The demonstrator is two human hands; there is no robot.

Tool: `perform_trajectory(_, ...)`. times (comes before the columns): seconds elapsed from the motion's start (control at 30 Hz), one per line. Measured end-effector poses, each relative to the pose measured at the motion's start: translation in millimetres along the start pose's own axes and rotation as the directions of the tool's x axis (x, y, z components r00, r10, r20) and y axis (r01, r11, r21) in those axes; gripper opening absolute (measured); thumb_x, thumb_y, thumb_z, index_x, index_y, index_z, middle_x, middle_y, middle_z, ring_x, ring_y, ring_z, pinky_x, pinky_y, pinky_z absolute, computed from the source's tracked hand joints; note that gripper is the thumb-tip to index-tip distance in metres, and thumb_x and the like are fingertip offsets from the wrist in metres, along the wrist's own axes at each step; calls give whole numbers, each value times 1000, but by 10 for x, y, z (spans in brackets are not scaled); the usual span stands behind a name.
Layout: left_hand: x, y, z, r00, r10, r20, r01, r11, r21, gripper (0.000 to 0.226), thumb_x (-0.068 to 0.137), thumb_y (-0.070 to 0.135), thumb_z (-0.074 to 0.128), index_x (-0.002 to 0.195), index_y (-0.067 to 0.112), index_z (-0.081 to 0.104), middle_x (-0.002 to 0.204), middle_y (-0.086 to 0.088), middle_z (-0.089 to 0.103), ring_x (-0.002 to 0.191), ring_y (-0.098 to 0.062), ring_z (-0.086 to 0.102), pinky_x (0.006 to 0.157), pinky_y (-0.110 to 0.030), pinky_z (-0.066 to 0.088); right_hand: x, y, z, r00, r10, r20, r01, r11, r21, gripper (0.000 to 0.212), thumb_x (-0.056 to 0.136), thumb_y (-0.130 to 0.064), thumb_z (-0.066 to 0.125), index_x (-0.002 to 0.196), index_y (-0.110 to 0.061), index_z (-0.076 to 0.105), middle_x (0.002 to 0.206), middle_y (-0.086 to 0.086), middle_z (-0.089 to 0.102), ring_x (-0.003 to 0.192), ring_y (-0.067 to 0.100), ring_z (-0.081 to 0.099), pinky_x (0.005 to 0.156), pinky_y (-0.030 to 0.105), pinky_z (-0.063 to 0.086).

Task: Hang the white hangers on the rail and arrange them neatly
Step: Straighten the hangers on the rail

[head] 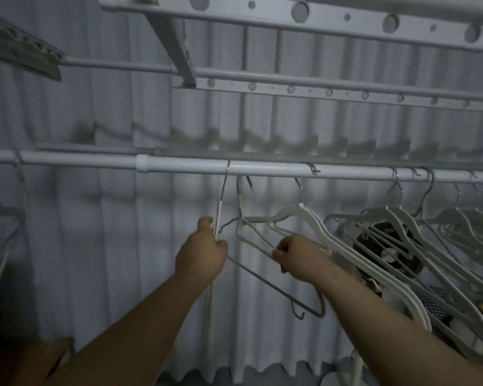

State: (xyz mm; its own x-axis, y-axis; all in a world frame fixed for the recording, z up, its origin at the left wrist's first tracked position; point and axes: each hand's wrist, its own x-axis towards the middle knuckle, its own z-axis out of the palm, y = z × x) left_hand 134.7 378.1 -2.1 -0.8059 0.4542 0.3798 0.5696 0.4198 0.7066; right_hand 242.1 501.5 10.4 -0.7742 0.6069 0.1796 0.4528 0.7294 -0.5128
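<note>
Dim room here, a pleated white curtain (95, 246) filling the whole backdrop. Overhead, a drying rack (290, 12) with round holes along its bars. Across the middle runs the white rail (179, 164), a joint sleeve left of centre.

Over on the right, a crowded row of white hangers (402, 215) is hooked on the rail, slanting toward the camera and overlapping each other. Behind them sits a dark round thing (385, 240), too murky to identify. A grey hanger (276, 288) slopes down between the two forearms, its low end curling below the right wrist.

Now the hands, both raised under the rail. The left hand (201, 256) has its fingers wrapped round a thin hanger (219, 210) seen edge-on, whose metal hook is over the rail. Just beside it, the right hand (296, 256) is curled tight, pinching the arm of a second hanger (239, 201). That hook reaches the rail's underside; whether it has caught, I can't tell.
</note>
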Motion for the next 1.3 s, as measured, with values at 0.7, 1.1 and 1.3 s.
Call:
perform_trajectory(0.7, -784, -327, -780, 846, 433, 310, -516, 810, 278, 95, 60, 67, 19, 140, 18, 32, 142, -1, 41, 134, -13, 32, 107, -21, 14, -1210, 230, -509, 842, -323, 432, 219, 937, 273, 30, 83, -15, 60, 56, -26, 68, 53, -2, 64, 50, -5, 56, 59, 13, 45)
perform_trajectory(1.1, -1410, -329, -912, 685, 266, 678, -262, 959, -111, 29, 94, 36, 39, 75, 25, 57, 73, 4, 64, 65, -9, 59, 70, -19, 46, -2028, 166, -631, 834, -306, 458, 198, 942, 270, 16, 70, -54, 67, 65, -39, 73, 67, -9, 73, 83, 11, 68, 96, 39, 47)
perform_trajectory(1.3, -1560, -271, -1123, 749, 184, 637, -104, 981, -161, 29, 98, 25, 35, 80, 18, 57, 62, -3, 61, 33, -7, 52, 37, -16, 39, -1936, 100, -501, 975, -148, 166, 135, 987, 91, 10, 86, -17, 61, 81, -19, 69, 66, -23, 65, 73, -13, 59, 78, 11, 38)
